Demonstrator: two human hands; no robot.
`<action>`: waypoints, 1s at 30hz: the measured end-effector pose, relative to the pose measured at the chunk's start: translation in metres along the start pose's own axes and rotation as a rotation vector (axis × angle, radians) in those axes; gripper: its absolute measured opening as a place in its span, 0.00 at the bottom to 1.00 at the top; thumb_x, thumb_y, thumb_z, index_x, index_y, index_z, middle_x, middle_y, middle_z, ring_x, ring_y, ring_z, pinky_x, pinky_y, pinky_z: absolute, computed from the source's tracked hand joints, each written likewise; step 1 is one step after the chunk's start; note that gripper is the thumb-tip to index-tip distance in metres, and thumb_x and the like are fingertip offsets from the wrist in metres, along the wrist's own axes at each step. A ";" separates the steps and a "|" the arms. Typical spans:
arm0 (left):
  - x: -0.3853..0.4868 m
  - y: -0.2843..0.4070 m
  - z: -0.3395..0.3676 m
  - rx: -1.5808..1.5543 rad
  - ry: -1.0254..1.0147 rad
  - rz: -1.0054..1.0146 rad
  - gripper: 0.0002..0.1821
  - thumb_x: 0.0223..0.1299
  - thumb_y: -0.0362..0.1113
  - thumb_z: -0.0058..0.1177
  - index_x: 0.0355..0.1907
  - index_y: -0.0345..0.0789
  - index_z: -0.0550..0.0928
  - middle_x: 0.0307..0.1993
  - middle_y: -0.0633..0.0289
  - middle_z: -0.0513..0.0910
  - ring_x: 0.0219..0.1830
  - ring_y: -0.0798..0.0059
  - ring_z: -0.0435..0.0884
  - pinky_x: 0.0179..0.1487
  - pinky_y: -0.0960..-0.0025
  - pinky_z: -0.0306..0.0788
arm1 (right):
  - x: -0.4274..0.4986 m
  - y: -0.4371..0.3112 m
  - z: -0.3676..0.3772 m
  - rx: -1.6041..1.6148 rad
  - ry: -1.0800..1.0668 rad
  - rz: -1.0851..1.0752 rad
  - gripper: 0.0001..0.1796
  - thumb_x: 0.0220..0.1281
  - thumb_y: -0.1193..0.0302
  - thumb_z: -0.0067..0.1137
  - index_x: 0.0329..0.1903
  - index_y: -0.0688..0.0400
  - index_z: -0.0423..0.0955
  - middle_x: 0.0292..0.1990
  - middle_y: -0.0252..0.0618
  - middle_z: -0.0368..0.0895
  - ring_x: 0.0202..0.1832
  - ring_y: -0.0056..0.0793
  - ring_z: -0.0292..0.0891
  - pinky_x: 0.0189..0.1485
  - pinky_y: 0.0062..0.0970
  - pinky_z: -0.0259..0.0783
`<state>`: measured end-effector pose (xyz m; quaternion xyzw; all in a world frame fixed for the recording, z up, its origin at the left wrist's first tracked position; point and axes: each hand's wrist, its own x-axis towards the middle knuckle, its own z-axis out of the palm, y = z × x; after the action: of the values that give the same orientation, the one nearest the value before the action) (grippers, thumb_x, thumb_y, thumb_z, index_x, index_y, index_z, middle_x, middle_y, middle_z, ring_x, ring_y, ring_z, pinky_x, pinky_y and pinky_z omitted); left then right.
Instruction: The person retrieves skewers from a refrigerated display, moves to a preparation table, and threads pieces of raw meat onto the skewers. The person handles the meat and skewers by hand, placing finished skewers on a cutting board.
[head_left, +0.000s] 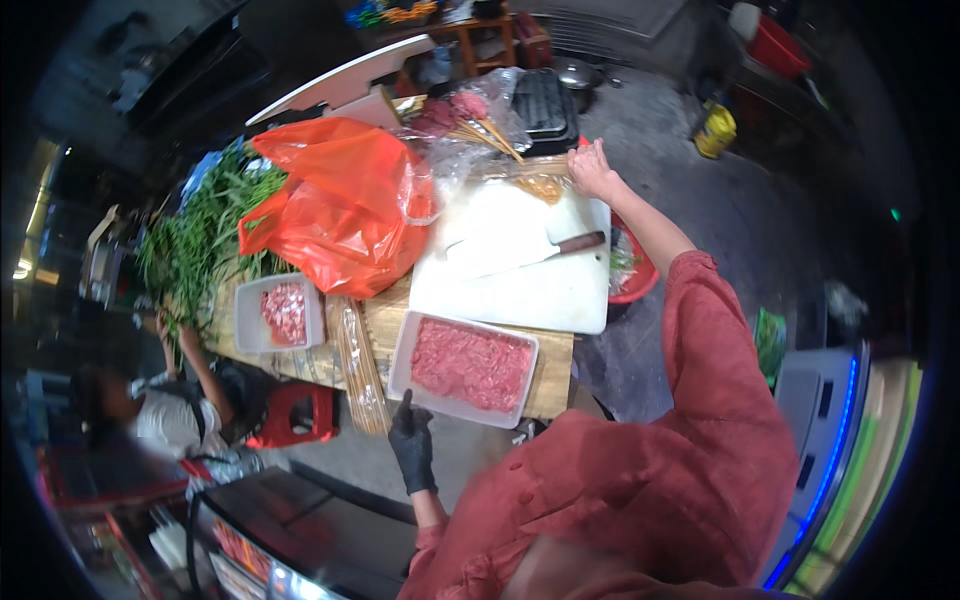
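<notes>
My left hand (412, 442), in a black glove, hangs by the near left corner of a white plastic tub of raw minced or sliced meat (472, 364). Its index finger points out, and nothing shows in it. My bare right hand (590, 169) grips the right end of a clear bag of wooden skewers (525, 169) at the far edge of a white cutting board (525, 300). A cleaver (510, 251) with a dark wooden handle lies on the board. Left of the tub lies another bag of skewers (358, 367), partly over the table edge.
A red-orange plastic bag (352, 210) and leafy greens (217, 210) cover the table's left side, near a smaller meat tub (283, 311). Meat on sticks (469, 109) and a black tray (544, 109) are at the back. A person (176, 416) sits left, hands at the greens. A red basin (637, 262) stands right.
</notes>
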<state>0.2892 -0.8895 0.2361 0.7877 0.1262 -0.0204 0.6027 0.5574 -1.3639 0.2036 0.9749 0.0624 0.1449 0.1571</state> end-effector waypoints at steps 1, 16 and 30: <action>-0.012 0.001 0.008 0.008 0.024 0.002 0.21 0.59 0.25 0.47 0.57 0.35 0.73 0.24 0.67 0.76 0.28 0.84 0.73 0.37 0.78 0.69 | 0.011 0.000 0.008 0.046 -0.043 -0.024 0.20 0.43 0.63 0.59 0.34 0.67 0.70 0.27 0.51 0.77 0.37 0.44 0.76 0.51 0.50 0.63; -0.079 0.030 0.073 0.276 0.113 0.024 0.21 0.58 0.26 0.46 0.56 0.35 0.74 0.24 0.64 0.78 0.28 0.79 0.75 0.37 0.74 0.71 | 0.039 -0.014 0.004 -0.129 -0.409 -0.237 0.06 0.49 0.71 0.54 0.25 0.57 0.79 0.20 0.40 0.79 0.22 0.40 0.78 0.26 0.50 0.70; -0.106 0.004 0.090 0.430 0.255 0.027 0.23 0.56 0.35 0.50 0.57 0.42 0.73 0.27 0.51 0.79 0.29 0.60 0.80 0.36 0.65 0.73 | 0.057 -0.010 0.037 0.160 -0.488 -0.164 0.10 0.41 0.74 0.59 0.31 0.60 0.77 0.35 0.47 0.81 0.40 0.41 0.79 0.42 0.34 0.75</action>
<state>0.1985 -0.9952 0.2349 0.8957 0.1835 0.0610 0.4005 0.6221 -1.3560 0.1821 0.9820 0.1125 -0.1128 0.1012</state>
